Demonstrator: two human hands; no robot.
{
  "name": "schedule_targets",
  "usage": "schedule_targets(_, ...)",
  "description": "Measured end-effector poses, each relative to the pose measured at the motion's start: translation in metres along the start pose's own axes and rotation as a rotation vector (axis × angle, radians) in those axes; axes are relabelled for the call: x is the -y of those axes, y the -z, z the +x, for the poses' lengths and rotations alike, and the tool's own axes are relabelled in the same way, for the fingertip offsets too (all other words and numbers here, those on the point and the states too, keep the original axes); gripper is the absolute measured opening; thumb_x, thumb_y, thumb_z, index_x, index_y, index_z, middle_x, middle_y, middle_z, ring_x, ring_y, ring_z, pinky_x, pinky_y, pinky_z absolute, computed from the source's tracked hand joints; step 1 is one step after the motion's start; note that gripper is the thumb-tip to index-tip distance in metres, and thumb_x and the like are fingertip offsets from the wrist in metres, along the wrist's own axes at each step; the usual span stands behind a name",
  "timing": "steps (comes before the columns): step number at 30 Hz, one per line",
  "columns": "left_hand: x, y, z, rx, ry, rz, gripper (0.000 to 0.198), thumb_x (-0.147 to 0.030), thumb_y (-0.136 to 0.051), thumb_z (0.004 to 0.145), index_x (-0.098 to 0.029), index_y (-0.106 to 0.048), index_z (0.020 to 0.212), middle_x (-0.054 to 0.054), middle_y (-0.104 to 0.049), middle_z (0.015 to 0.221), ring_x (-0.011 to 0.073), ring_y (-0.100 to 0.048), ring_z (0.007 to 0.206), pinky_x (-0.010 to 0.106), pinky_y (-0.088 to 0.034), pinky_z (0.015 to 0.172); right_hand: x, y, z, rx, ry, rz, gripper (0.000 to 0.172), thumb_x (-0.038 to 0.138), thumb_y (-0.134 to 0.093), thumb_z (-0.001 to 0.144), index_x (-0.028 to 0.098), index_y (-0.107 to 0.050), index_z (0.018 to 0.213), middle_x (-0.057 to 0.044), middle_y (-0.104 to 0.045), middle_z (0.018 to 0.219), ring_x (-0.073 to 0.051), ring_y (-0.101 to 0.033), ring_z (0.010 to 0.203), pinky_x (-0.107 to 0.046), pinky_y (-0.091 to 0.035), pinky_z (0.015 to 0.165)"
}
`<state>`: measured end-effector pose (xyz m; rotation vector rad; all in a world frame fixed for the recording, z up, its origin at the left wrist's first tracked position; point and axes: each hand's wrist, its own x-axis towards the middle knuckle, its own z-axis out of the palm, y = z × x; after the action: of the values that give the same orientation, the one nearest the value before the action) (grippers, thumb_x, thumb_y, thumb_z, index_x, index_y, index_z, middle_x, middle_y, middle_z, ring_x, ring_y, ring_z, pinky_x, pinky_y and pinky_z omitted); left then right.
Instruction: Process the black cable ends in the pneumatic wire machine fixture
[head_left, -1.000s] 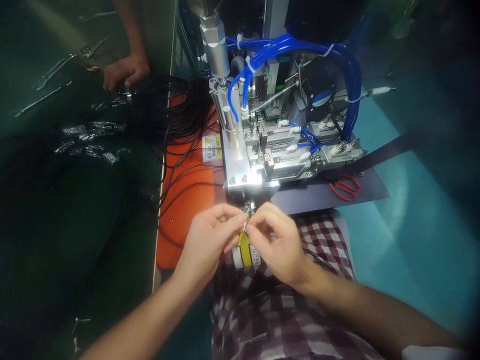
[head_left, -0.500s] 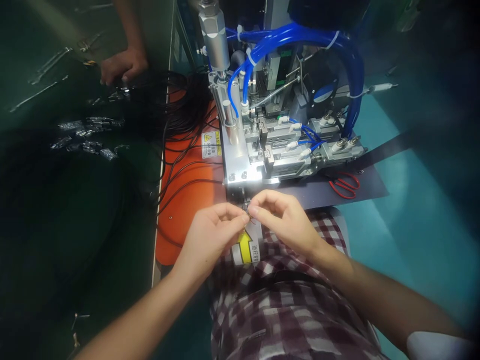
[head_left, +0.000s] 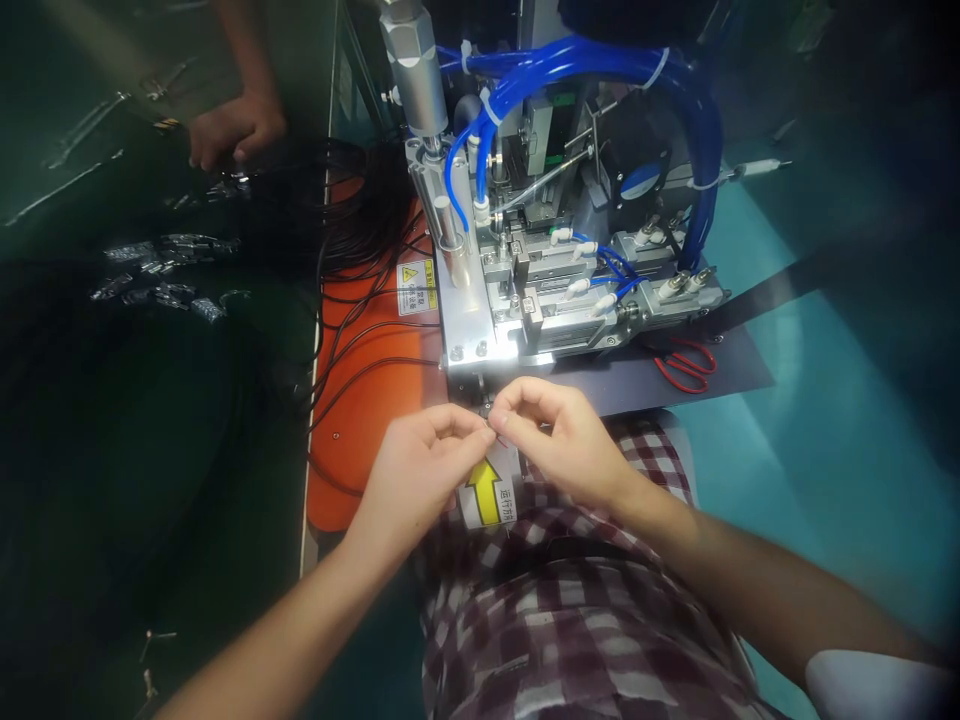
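My left hand [head_left: 427, 460] is closed in a pinch, thumb against forefinger. My right hand [head_left: 559, 437] pinches too, its fingertips almost touching the left ones. Between them shows a thin reddish wire [head_left: 502, 441], mostly hidden by the fingers. Both hands are just in front of the metal machine [head_left: 476, 335], by its lower front edge. Below the fingertips lies a white label with a yellow arrow [head_left: 487, 495].
Blue air tubes [head_left: 705, 160] loop over the machine. Black cables [head_left: 360, 230] lie across the orange plate [head_left: 352, 400]. Red-handled scissors [head_left: 686, 367] rest at right. Several clear-wrapped parts [head_left: 169, 265] lie on the dark bench, near another person's hand [head_left: 238, 130].
The view has shifted slightly, so the machine sits a little further left. Both hands keep their pinch at nearly the same place, with only slight fingertip movement.
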<state>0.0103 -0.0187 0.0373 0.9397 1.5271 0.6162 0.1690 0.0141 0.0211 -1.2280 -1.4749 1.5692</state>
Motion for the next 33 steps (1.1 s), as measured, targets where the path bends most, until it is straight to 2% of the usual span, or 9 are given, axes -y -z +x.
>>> schedule_targets(3,-0.001,-0.001,0.0,-0.014,-0.017,-0.012,0.03,-0.047,-0.065,0.079,-0.018,-0.063,0.076,-0.005,-0.044,0.053,0.0056,-0.038,0.043,0.016,-0.033,0.039,-0.002,-0.002,-0.002,0.004,-0.082,0.145,0.016,0.029,-0.06,0.083,0.017,-0.056,0.073,0.005,-0.048,0.06,-0.007,-0.035,0.048,-0.022,-0.028,0.043)
schedule_targets(6,-0.002,0.0,0.0,-0.019,-0.016,-0.022,0.03,-0.046,-0.066,0.078,-0.017,-0.062,0.076,-0.005,-0.045,0.052,0.0058,-0.04,0.042,0.016,-0.033,0.038,-0.005,0.002,-0.003,0.023,-0.119,0.222,0.02,0.033,-0.056,0.086,0.016,-0.057,0.076,0.004,-0.049,0.065,-0.006,-0.032,0.047,-0.022,-0.026,0.042)
schedule_targets(10,-0.003,0.0,0.0,-0.015,-0.006,0.012,0.03,-0.047,-0.065,0.079,-0.017,-0.063,0.078,-0.004,-0.048,0.052,0.0067,-0.042,0.042,0.016,-0.033,0.038,-0.007,0.012,-0.002,0.048,-0.021,0.04,0.021,0.032,-0.048,0.092,0.016,-0.06,0.085,0.002,-0.053,0.072,-0.007,-0.038,0.052,-0.022,-0.03,0.047)
schedule_targets(14,-0.005,-0.002,0.0,-0.004,-0.006,0.01,0.03,-0.046,-0.065,0.078,-0.016,-0.063,0.075,-0.004,-0.047,0.051,0.0061,-0.04,0.043,0.015,-0.033,0.038,-0.004,0.017,-0.002,0.097,0.089,-0.146,0.013,0.026,-0.052,0.09,0.017,-0.06,0.085,0.0,-0.059,0.077,-0.009,-0.046,0.059,-0.024,-0.035,0.054)
schedule_targets(16,-0.007,-0.003,0.0,-0.009,-0.018,0.008,0.029,-0.045,-0.066,0.078,-0.016,-0.063,0.074,-0.005,-0.045,0.05,0.0056,-0.039,0.043,0.015,-0.033,0.038,-0.002,0.018,-0.002,0.101,0.077,-0.173,0.01,0.025,-0.058,0.086,0.016,-0.061,0.082,0.002,-0.057,0.069,-0.009,-0.045,0.055,-0.024,-0.033,0.051)
schedule_targets(20,-0.008,-0.004,0.001,-0.022,-0.049,0.003,0.026,-0.042,-0.067,0.078,-0.016,-0.064,0.075,-0.005,-0.046,0.052,0.0052,-0.04,0.045,0.015,-0.036,0.041,-0.003,0.016,-0.002,0.108,-0.075,-0.002,0.013,0.028,-0.063,0.081,0.016,-0.061,0.079,0.007,-0.042,0.051,-0.007,-0.033,0.044,-0.022,-0.026,0.043)
schedule_targets(23,-0.006,-0.003,0.001,-0.028,-0.05,0.0,0.027,-0.044,-0.066,0.079,-0.017,-0.064,0.076,-0.005,-0.048,0.054,0.0057,-0.042,0.046,0.015,-0.037,0.042,-0.004,0.011,-0.002,0.112,-0.17,0.199,0.016,0.029,-0.066,0.079,0.015,-0.06,0.076,0.007,-0.045,0.054,-0.005,-0.03,0.043,-0.021,-0.021,0.04)
schedule_targets(27,-0.003,-0.004,0.001,-0.047,-0.042,-0.011,0.03,-0.047,-0.066,0.078,-0.018,-0.062,0.077,-0.005,-0.047,0.053,0.0063,-0.043,0.046,0.015,-0.037,0.042,-0.003,0.004,-0.006,0.063,-0.208,0.358,0.018,0.029,-0.07,0.076,0.015,-0.059,0.074,0.005,-0.051,0.06,-0.004,-0.032,0.044,-0.02,-0.021,0.04)
schedule_targets(33,0.0,-0.007,-0.001,-0.053,-0.059,-0.077,0.026,-0.043,-0.066,0.079,-0.018,-0.062,0.076,-0.008,-0.038,0.047,0.0039,-0.033,0.041,0.013,-0.029,0.038,0.0,-0.001,-0.007,0.011,-0.271,0.453,0.019,0.028,-0.072,0.071,0.014,-0.06,0.069,0.009,-0.043,0.048,-0.004,-0.03,0.043,-0.02,-0.019,0.041)
